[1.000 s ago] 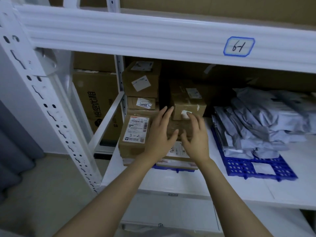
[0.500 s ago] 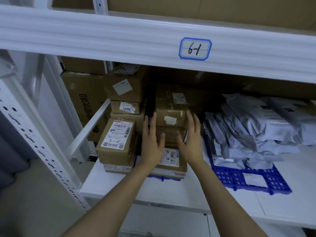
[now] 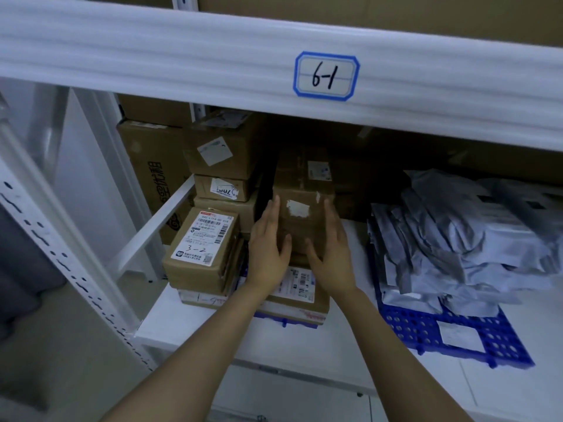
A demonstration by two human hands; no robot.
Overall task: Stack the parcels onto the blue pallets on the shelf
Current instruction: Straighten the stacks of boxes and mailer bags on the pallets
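Left hand [image 3: 268,249], right hand [image 3: 331,252] pressed flat against brown parcel [image 3: 300,228], white shelf [image 3: 304,342], blue pallet [image 3: 411,330], grey floor [image 3: 61,367]

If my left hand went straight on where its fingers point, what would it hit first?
Probably nothing soon: the left hand lies beside the brown parcel, fingers aimed into the dark gap next to the left stack. Its depth is unclear.

"Where is the cardboard box [image 3: 301,222]?"
"Between the left hand [image 3: 268,248] and the right hand [image 3: 332,254], on top of a wider box [image 3: 300,295]."
"What is left of the hands?"
"The 3-2 box [image 3: 202,245], just beside. A stack of boxes [image 3: 224,169] is behind it."
"And right?"
"A pile of mailer bags [image 3: 457,239] on a pallet [image 3: 426,333]. The 6-1 tag [image 3: 326,76] is above."
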